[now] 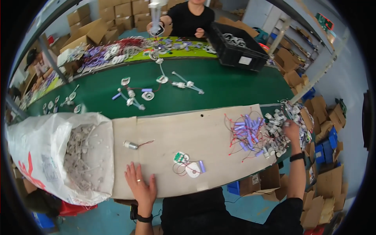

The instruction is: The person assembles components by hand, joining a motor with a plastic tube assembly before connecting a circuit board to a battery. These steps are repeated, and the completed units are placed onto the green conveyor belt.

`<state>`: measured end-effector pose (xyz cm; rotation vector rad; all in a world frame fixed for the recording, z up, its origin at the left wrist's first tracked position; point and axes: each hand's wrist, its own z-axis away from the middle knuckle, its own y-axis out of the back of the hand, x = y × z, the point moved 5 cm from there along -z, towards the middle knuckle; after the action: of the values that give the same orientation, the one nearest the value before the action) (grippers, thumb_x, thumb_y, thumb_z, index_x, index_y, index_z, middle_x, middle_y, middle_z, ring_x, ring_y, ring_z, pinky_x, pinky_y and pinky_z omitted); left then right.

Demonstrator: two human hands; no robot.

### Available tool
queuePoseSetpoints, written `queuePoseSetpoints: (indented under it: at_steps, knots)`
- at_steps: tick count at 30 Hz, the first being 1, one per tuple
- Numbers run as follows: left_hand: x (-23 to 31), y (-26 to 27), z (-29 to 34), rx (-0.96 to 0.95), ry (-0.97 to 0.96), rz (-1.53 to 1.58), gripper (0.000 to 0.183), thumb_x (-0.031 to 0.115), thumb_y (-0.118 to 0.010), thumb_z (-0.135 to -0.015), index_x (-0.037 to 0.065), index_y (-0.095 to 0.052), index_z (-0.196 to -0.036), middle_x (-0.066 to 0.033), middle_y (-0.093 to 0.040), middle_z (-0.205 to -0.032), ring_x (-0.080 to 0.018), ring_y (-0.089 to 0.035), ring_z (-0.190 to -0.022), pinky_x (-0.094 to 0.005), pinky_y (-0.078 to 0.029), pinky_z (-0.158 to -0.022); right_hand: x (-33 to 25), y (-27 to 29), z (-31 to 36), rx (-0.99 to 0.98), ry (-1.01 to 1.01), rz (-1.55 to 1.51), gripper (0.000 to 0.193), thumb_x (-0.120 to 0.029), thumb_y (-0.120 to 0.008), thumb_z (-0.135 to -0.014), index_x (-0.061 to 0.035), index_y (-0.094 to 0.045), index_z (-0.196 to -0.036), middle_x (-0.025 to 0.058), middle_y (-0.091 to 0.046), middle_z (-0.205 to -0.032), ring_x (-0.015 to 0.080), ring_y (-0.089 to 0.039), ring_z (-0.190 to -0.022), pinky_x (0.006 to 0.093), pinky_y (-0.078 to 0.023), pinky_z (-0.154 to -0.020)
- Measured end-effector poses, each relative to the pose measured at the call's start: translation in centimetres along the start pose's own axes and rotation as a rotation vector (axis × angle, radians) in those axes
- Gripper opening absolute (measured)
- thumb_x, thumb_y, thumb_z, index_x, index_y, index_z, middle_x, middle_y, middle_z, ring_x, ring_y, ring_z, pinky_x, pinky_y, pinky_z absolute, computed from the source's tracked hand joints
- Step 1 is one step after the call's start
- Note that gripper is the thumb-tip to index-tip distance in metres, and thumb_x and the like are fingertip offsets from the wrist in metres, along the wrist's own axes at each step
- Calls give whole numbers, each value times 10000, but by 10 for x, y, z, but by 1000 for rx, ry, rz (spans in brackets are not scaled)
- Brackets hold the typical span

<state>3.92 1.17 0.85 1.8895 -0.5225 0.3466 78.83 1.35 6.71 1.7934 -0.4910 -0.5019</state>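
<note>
My left hand (141, 187) lies flat with its fingers spread on the beige board, at its front left edge. Just beyond it a single silver motor (131, 145) with a red wire lies on its side. At the right end, my right hand (291, 132) reaches into a pile of small metal motors (277, 135); its fingers are curled, and what they pinch is hidden. Left of that pile is a heap of purple cylindrical batteries (248, 131) with red wires. Near the board's middle front, a green circuit board (181, 158) in a white shell is wired to a white disc (193, 170) and a purple battery (202, 166).
A large white sack (39, 152) of clear plastic parts stands at the left. Beyond the beige board (168, 129), a green conveyor belt (219, 82) carries wired assemblies. Across it, a person (192, 17) stands beside a black crate (243, 51). Cardboard boxes (325, 184) fill the right.
</note>
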Motion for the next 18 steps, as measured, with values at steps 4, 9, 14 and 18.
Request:
queuePoseSetpoints:
  at_steps: [4,9,14,18]
  knots:
    - [-2,1,-1,1,10,-8,641,190,-719,-836,8,-467,-1397,-247,-396,-1503,-473,-331,-1409,-606,-229,-1161,-24,61,4,209,-17,-372,398,-142,-653,-922,-77,-570,-1305,114,-675,-1031,223,-618,-914,334,-480,-846]
    - [-4,11,3,27,26,-32,630,174,-723,-837,11,-479,-1394,-238,-407,-1500,-465,-345,-1404,-606,-234,-1158,-196,132,32,168,88,-1358,426,-148,-613,-1000,-35,-487,-1390,39,-641,-993,118,-600,-905,236,-467,-789]
    - [-14,26,9,39,91,295,514,58,-664,-879,45,-522,-1373,-204,-433,-1509,-393,-410,-1398,-455,-337,-1150,-357,149,70,-71,415,-1692,415,-115,-606,-997,4,-506,-1381,65,-609,-1112,146,-594,-948,280,-476,-872]
    - [-34,71,-8,31,144,283,402,77,-659,-908,55,-601,-1305,-191,-534,-1435,-332,-496,-1347,-414,-377,-1121,-415,161,89,-45,490,-1653,380,-80,-622,-976,-8,-553,-1343,89,-639,-1169,139,-619,-959,268,-496,-866]
